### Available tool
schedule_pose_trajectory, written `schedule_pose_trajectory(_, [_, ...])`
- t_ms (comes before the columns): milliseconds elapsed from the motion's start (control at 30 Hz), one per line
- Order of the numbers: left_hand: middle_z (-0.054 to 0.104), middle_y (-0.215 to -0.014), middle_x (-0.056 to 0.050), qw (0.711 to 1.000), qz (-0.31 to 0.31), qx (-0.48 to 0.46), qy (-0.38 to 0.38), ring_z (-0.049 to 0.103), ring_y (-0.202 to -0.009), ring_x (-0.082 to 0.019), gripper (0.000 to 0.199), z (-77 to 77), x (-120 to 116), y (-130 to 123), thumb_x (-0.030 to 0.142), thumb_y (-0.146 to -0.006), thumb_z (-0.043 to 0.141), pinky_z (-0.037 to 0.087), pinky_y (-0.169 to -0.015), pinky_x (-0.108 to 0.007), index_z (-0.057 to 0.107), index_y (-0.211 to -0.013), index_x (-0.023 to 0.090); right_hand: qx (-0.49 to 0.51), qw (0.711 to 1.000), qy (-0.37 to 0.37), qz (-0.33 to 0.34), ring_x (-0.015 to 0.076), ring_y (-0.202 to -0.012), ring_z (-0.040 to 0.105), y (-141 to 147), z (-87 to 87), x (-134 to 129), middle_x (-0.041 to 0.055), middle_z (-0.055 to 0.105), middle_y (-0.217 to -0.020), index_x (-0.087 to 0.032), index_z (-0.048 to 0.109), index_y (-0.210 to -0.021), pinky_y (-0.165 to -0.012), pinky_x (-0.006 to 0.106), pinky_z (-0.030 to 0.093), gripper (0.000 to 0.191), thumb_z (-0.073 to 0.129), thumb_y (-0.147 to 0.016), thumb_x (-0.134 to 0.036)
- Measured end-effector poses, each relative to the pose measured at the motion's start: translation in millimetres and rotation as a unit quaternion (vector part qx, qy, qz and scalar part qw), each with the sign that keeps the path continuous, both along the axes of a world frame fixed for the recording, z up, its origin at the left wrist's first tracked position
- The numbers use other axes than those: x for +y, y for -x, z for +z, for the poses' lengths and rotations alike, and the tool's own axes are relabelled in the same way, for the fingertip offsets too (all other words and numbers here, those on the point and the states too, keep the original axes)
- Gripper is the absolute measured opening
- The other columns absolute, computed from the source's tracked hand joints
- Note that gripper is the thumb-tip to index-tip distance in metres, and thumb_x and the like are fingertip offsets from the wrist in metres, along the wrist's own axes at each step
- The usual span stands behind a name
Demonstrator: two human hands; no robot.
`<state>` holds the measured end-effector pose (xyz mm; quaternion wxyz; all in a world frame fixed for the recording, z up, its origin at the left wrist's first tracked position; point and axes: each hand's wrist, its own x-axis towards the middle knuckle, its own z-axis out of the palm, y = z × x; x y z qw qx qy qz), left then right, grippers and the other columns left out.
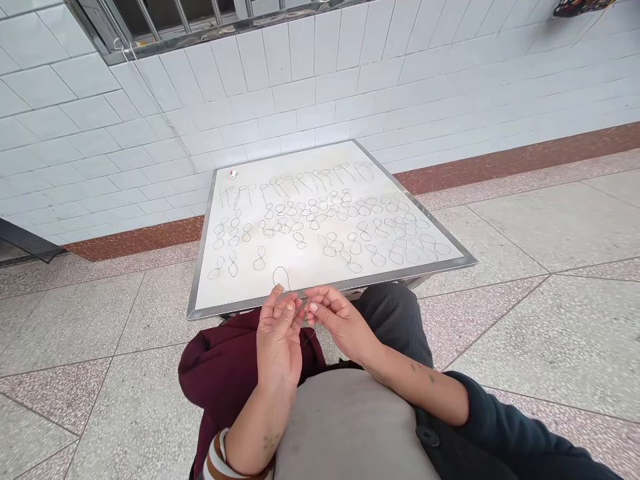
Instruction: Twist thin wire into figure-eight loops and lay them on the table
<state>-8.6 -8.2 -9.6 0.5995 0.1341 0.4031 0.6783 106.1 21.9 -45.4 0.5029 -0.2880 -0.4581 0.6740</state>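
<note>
Grey top (350, 427) nearest the lens, a person sits at the table (230, 288), L hand (280, 337) and R hand (345, 325) close tog. by its near edge, fingertips pinching a thin dark strand. Strand's loop (281, 268) lies just beyond L fingertips, long axis approx. away from body; L is nearer, R just beside. Similar looped strands (314, 217) fill rows beyond.
</note>
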Motion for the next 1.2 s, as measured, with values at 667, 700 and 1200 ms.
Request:
schedule_pose_trajectory(667, [0.063, -0.076, 0.001, 0.989, 0.018, 0.143, -0.020, 0.062, -0.070, -0.010, 0.039, -6.4, 4.7, 7.5, 0.020, -0.068, 0.078, 0.051, -0.078, -0.028, 0.070, -0.106, 0.017, -0.140, 0.982, -0.119, -0.048, 0.0083, -0.057, 0.058, -1.8, -18.2, -5.8, 0.0014, 0.061, -0.091, -0.025, 0.059, -0.111, -0.056, 0.026, 0.052, 0.022, 0.053, -0.091, -0.033])
schedule_pose_trajectory(700, [0.063, -0.077, 0.001, 0.987, 0.017, 0.157, -0.019, 0.062, -0.070, -0.010, 0.039, -6.0, 4.5, 7.7, 0.021, -0.069, 0.078, 0.051, -0.078, -0.029, 0.070, -0.107, 0.017, -0.145, 0.980, -0.126, -0.052, 0.0084, -0.056, 0.058, -2.3, -18.8, -5.4, 0.0010, 0.061, -0.089, -0.025, 0.059, -0.111, -0.057, 0.026, 0.052, 0.022, 0.053, -0.091, -0.032])
schedule_pose_trajectory(1200, [0.057, -0.079, 0.003, 0.928, -0.045, 0.368, -0.037, 0.057, -0.073, -0.010, 0.054, -8.7, 8.3, 23.7, 0.027, -0.080, 0.067, 0.047, -0.083, -0.027, 0.053, -0.132, 0.027, -0.309, 0.906, -0.285, -0.058, 0.0117, -0.066, 0.059, -17.9, -27.0, 5.4, 0.0035, 0.060, -0.089, -0.025, 0.060, -0.112, -0.068, 0.029, 0.054, 0.023, 0.042, -0.097, -0.023])
